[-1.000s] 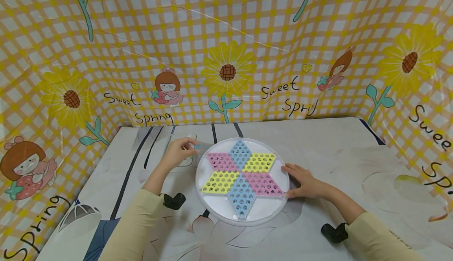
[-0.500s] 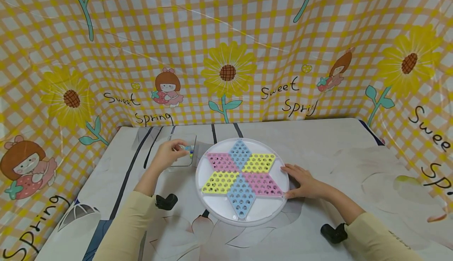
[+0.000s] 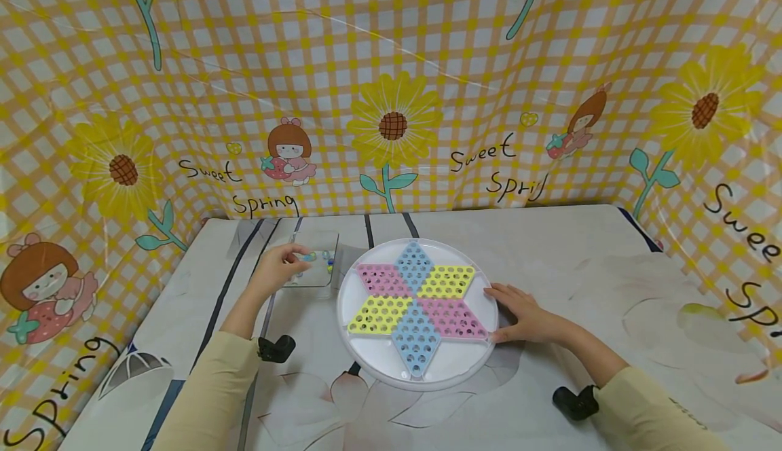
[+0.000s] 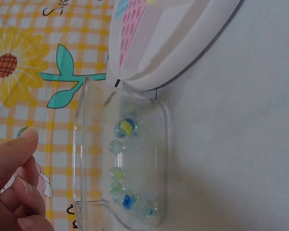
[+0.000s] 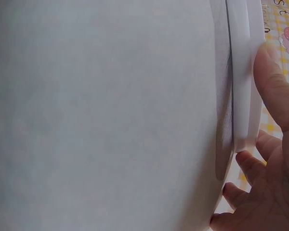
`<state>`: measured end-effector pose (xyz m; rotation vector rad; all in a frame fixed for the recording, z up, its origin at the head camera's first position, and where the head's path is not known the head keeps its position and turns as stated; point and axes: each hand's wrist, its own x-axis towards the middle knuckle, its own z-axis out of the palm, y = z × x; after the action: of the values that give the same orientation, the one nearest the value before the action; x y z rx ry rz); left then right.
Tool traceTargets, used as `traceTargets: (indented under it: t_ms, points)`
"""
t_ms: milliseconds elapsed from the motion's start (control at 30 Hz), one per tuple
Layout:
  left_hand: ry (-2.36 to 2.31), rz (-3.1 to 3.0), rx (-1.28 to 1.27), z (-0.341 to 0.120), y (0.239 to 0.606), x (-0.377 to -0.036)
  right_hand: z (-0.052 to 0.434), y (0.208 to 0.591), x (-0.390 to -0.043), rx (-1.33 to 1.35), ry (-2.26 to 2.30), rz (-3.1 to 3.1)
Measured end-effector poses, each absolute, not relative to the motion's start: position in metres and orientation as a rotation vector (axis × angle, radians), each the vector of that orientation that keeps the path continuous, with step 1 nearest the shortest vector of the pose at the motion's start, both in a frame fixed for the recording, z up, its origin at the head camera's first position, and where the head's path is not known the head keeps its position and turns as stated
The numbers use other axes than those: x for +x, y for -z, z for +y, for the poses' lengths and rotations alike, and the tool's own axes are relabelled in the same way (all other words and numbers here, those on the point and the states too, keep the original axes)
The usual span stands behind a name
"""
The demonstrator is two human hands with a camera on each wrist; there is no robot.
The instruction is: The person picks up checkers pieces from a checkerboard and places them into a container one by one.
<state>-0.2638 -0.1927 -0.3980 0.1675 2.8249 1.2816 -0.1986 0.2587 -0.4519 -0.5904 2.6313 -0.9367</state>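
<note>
Left hand (image 3: pixel 276 267) has slid left off the clear dish (image 3: pixel 318 269), fingers curled, seemingly pinching a marble; other marbles (image 4: pixel 123 166) sit in dish. Right hand (image 3: pixel 527 316) stays spread vs. board (image 3: pixel 418 312) rim on tabletop (image 3: pixel 550 247).

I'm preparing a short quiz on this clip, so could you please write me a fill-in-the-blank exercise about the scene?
1. The marbles lie in a clear plastic ____.
2. The round board carries a six-pointed ____ of coloured diamonds.
3. The ____ hand rests against the board's rim.

Missing words: tray; star; right
</note>
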Motion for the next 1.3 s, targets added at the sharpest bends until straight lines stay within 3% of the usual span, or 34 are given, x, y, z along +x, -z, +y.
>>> traceTargets:
  t_ms: [1300]
  points:
    - [-1.243,2.832,0.028,-0.214,0.405,-0.263,0.261,0.454,-0.2,-0.591,0.921,2.638]
